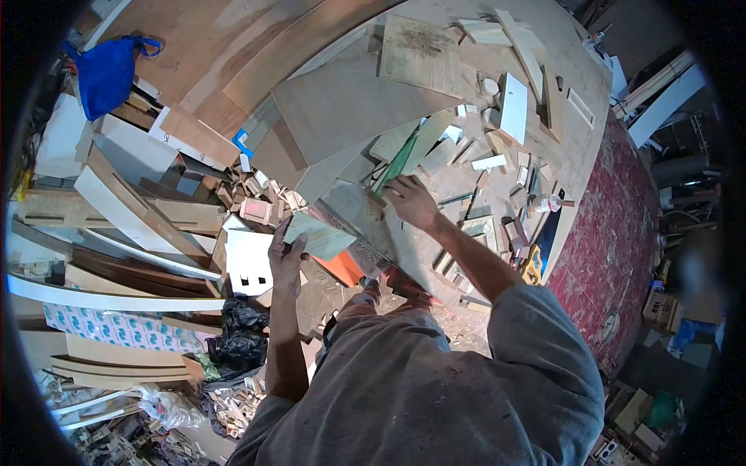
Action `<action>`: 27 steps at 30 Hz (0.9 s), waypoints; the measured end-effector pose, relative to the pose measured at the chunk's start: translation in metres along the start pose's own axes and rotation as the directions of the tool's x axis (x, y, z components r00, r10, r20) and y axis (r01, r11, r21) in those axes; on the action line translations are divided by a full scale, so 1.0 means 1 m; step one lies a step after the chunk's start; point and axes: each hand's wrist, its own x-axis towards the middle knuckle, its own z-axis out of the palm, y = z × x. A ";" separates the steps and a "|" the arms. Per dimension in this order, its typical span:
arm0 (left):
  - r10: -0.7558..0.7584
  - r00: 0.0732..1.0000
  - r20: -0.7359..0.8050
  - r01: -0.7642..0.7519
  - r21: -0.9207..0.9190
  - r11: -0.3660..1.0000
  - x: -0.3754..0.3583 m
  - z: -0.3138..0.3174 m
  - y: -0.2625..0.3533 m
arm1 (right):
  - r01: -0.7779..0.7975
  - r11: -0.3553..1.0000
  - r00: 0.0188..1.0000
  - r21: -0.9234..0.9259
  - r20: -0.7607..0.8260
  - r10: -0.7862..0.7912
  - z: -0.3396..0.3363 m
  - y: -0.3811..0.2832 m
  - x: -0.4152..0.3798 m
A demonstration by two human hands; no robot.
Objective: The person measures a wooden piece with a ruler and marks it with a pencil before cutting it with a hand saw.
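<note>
My left hand (287, 260) grips the left edge of a pale, greenish wooden board (322, 237), thumb on the near side. The board is tilted beside the front edge of the workbench. My right hand (413, 202) reaches over the bench with its fingers apart and bent downward, by a narrow strip of wood (376, 203) at the bench edge. Its fingertips are partly hidden, and I see nothing held in them. Just beyond lie a green strip (400, 161) and large flat plywood sheets (342, 109).
Wood offcuts, a white board (513, 107) and a yellow-handled saw (532, 266) lie on the bench to the right. Stacked panels (116, 291) and a black plastic bag (239, 334) are at left. An orange object (338, 268) is near my feet, among scraps.
</note>
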 end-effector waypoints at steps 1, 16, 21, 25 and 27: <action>-0.005 1.000 0.000 0.005 -0.005 1.000 0.001 0.002 -0.001 | 0.000 1.000 1.000 -0.001 0.006 0.000 -0.017 -0.012 -0.005; 0.010 0.688 0.725 -0.194 0.171 0.966 0.019 0.153 0.000 | -0.011 -0.076 0.120 0.997 0.076 0.990 -0.206 -0.130 -0.151; 0.051 0.565 0.824 -0.156 0.046 0.987 -0.016 0.204 0.004 | -0.145 -0.270 0.194 0.952 0.295 0.936 -0.198 -0.220 -0.203; -0.066 0.490 0.869 -0.165 0.166 0.972 -0.059 0.237 0.012 | -0.318 -0.219 0.107 0.923 0.264 0.958 -0.219 -0.243 -0.217; -0.017 0.432 0.902 -0.233 0.129 0.964 -0.073 0.254 -0.004 | -0.454 0.007 0.078 0.891 0.032 0.996 -0.230 -0.236 -0.221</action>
